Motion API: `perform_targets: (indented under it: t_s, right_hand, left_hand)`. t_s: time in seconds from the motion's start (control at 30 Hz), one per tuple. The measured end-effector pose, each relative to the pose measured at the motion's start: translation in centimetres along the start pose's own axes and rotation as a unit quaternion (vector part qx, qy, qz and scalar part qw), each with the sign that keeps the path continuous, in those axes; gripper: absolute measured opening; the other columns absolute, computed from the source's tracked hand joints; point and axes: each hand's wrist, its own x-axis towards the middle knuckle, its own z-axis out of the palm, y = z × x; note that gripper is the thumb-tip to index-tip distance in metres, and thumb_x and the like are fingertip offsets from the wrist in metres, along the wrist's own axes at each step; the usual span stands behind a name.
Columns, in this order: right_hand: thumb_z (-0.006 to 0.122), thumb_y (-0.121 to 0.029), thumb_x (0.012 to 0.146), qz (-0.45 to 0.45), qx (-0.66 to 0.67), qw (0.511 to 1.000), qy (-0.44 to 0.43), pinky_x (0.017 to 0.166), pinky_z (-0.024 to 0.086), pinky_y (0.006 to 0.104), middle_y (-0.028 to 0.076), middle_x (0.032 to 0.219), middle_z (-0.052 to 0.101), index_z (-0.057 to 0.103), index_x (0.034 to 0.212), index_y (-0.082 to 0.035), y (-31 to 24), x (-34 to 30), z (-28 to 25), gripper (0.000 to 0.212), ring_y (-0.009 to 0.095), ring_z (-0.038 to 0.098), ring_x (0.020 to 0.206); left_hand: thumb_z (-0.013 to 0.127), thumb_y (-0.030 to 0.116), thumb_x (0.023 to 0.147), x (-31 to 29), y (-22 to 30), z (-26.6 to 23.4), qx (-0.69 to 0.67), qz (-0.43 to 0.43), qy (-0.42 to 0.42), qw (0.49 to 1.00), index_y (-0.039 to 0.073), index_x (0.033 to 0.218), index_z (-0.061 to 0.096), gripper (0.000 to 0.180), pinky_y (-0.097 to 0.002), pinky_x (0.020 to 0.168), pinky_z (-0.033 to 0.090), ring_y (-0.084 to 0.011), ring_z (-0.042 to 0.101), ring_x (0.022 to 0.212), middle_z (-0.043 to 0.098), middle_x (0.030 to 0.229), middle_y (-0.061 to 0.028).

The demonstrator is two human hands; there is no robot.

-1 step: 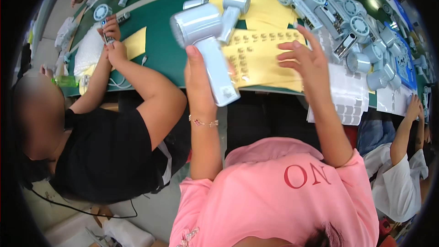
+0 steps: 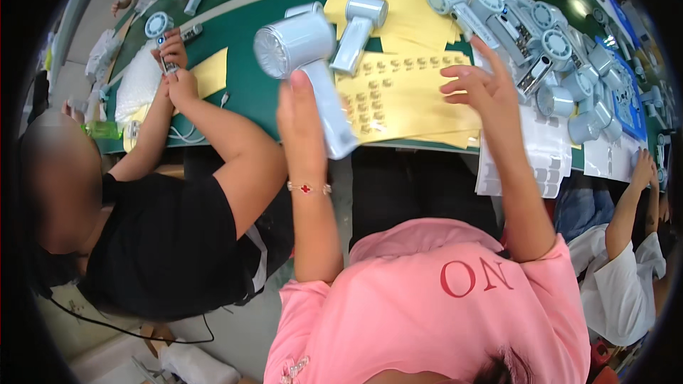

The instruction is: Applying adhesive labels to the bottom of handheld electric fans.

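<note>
My left hand (image 2: pixel 302 121) is wrapped round the handle of a pale blue handheld fan (image 2: pixel 329 103). The fan tilts over the table, its round grille turned to the left. Part of the grip is hidden behind the handle, which is slightly blurred. Over the right side of a yellow sticker sheet (image 2: pixel 420 110) hovers my right hand (image 2: pixel 484 89), fingers apart and nothing in them. Rows of small dark stickers run along the sheet's top and left. Behind the held fan lies another pale blue fan (image 2: pixel 361 32).
Many fans lie in a heap (image 2: pixel 544 43) at the right, near a blue tray (image 2: pixel 629 103). White sheets with grey labels (image 2: pixel 544 160) overhang the table edge. At the left, a co-worker's hands (image 2: pixel 178 75) hold a fan beside bubble wrap (image 2: pixel 139 78). Another person's hands (image 2: pixel 644 168) work far right.
My left hand has carried the fan a little to the left and turned it, so its grille shows more. My right hand has shifted slightly right.
</note>
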Motion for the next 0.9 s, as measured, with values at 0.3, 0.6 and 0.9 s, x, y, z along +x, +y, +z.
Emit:
perform_targets:
  t_s: [0.3, 0.6, 0.9]
  right_hand:
    - [0.071, -0.028, 0.069, -0.172, -0.614, 0.750, 0.176, 0.082, 0.047, 0.0345, 0.020, 0.108, 0.058, 0.027, 0.133, 0.000, -2.7, 30.6, -14.2, 0.083, 0.032, 0.058, 0.095]
    - [0.073, -0.049, 0.059, -0.016, -0.793, 0.608, -0.023, 0.083, 0.047, 0.0374, 0.023, 0.114, 0.054, 0.053, 0.111, 0.006, 4.7, 45.5, -27.0, 0.078, 0.031, 0.056, 0.102]
    - [0.075, -0.037, 0.063, 0.134, -0.649, 0.743, 0.093, 0.056, 0.053, 0.0439, 0.020, 0.110, 0.055, 0.030, 0.129, -0.006, 1.0, 41.8, -23.6, 0.085, 0.034, 0.060, 0.085]
  left_hand:
    - [0.054, 0.048, 0.082, 6.8, -0.1, 0.0, 0.425, -0.013, 0.068, 0.902, -0.001, 0.070, 0.058, 0.050, -0.0366, 0.061, 0.042, -0.0306, 0.054, 0.064, 0.059, 0.069, -0.0141]
    - [0.047, 0.051, 0.086, 10.7, -3.0, -0.5, -0.020, -0.179, -0.045, 0.983, -0.006, 0.105, 0.055, 0.060, -0.0241, 0.060, 0.049, -0.0158, 0.062, 0.071, 0.062, 0.088, -0.0122]
    - [0.046, 0.049, 0.087, 10.7, -2.1, 1.8, -0.093, -0.192, -0.071, 0.975, -0.005, 0.102, 0.053, 0.055, -0.0236, 0.054, 0.050, -0.0135, 0.061, 0.068, 0.060, 0.083, -0.0104]
